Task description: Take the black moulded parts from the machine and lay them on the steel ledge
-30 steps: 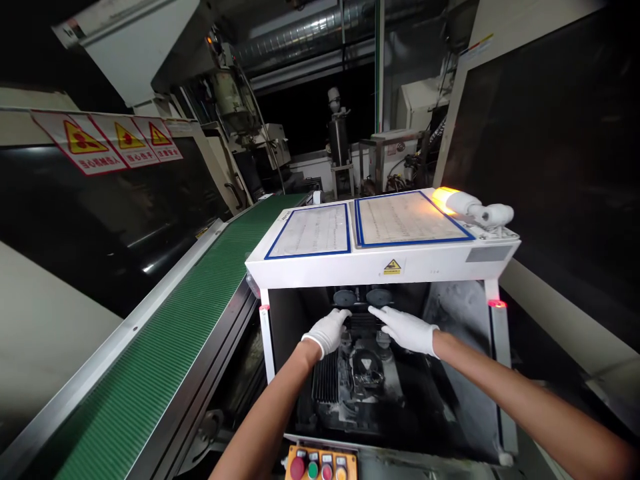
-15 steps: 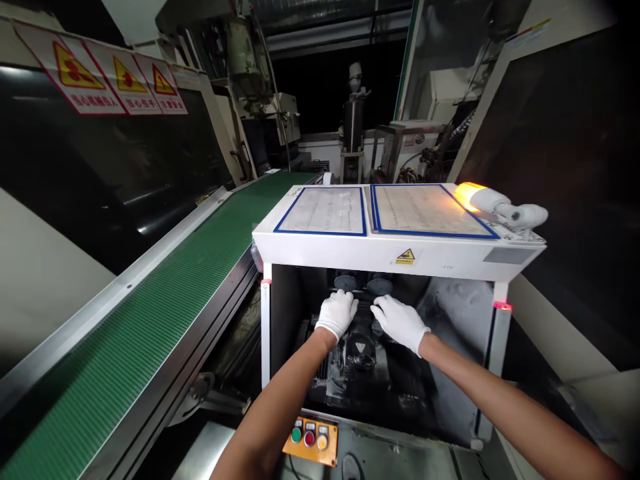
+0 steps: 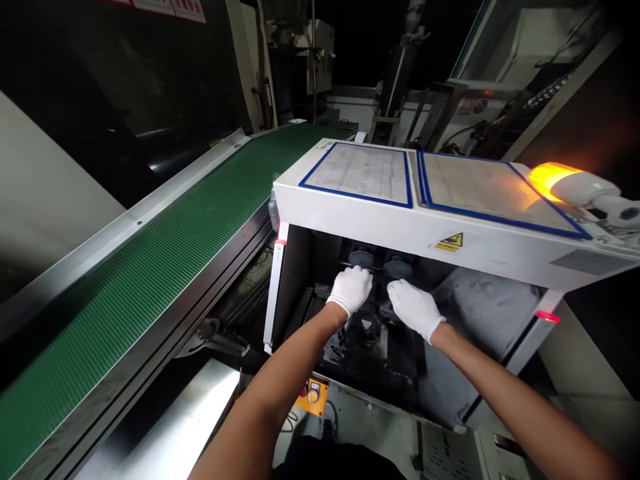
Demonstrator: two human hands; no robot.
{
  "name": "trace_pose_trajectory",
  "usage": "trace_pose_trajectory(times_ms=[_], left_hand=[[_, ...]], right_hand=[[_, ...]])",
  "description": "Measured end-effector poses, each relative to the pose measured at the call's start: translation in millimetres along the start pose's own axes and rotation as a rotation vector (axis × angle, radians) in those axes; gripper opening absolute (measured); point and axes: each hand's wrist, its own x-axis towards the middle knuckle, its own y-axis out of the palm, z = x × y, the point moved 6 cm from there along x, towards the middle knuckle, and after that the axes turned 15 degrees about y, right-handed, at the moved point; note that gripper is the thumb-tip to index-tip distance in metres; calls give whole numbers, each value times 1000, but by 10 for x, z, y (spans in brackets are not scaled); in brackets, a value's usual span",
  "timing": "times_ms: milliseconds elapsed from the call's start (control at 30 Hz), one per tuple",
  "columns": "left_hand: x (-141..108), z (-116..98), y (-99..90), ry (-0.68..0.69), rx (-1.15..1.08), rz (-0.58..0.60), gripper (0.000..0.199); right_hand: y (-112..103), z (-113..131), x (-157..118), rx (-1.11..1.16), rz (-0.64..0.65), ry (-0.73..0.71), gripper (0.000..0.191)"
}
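My left hand (image 3: 351,291), in a white glove, is inside the white machine housing (image 3: 360,217), just below the left round dark disc (image 3: 361,259). Its fingers are curled closed, and whatever they grip is hidden beneath them. Opposite it, my right hand (image 3: 414,308), gloved too, is below and right of the second round disc (image 3: 399,269). Those fingers are also bent and closed, near a dark part, and what is in them does not show. Between and below the hands sits a dark, dusty mechanism (image 3: 364,327) with a pale triangle mark.
A green ribbed conveyor belt (image 3: 175,267) runs along the left. An orange button box (image 3: 314,397) is below the housing, partly behind my left forearm. A lit orange lamp (image 3: 553,181) stands on the top right, beside framed sheets (image 3: 360,175). Red-lit posts (image 3: 547,317) flank the opening.
The view has tilted down and turned left, so the housing sits slanted and further right. Both hands stay by the discs, their fingers more curled than before.
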Motion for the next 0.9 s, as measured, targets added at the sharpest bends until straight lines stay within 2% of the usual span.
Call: trace_pose_trajectory(times_ms=[67,167,267,367,500,633,800,900], left_hand=[[4,-4,21,-19,6,-13,40],[-17,-9,36,-48,19,-40,38],[-57,-28,38,-28,23,-61,36],[-87,-39,50,-11,30,-32,36],[-109,-35,26,-57,28,-27,37],[-101,-37,-50,-76,14,8,38],[-80,-66,-199,-29,25,-120,35],[-90,-54,-111,-79,19,-46,37]], right_hand=[[8,33,-12,-46,-12,-7,38],[-8,40,-24,-32,-50,67,42],[-6,62,-43,-10,-33,96,45],[-7,84,-61,4,-44,119,47],[-33,83,-93,60,-123,163,49],[-65,67,-73,108,-98,142,45],[-198,142,-31,223,-211,144,44],[-156,238,-39,201,-155,169,42]])
